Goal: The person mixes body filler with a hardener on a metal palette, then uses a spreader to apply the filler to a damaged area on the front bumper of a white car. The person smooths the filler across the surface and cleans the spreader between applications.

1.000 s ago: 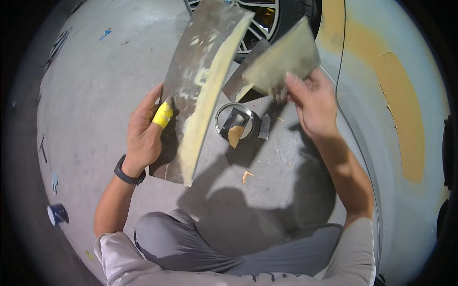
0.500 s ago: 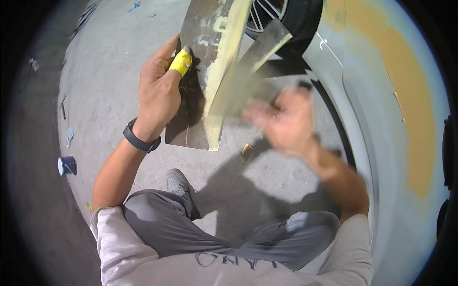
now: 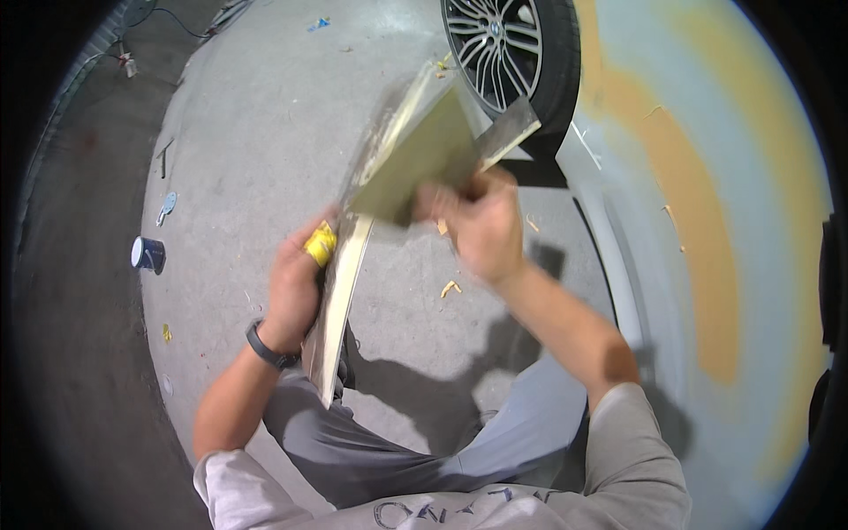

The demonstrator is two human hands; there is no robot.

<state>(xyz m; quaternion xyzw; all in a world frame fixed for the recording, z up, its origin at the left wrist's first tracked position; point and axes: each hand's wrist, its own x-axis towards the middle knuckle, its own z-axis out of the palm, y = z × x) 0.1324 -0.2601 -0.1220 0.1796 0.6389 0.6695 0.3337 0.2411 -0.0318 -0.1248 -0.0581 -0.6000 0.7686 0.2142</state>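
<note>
My left hand, yellow wrap on its thumb, grips a long flat mixing board by its side. The board is tilted nearly edge-on, a pale cream strip of filler along it. My right hand, blurred by motion, is closed on an olive-grey flat spreader that lies over the board's upper part; contact between them is unclear. A second, dark spreader with a cream edge sticks out beyond the same hand and appears held in it too. The right fingertips are partly hidden.
To the right stands a grey car panel with a broad orange-tan filler patch. A spoked wheel is at the top. Filler scraps dot the concrete floor; a dark-sided can lies at the left.
Both hands have come down toward my body. The board has turned from face-on to nearly edge-on. The olive-grey spreader has shifted left and up across it. The wheel shows more fully.
</note>
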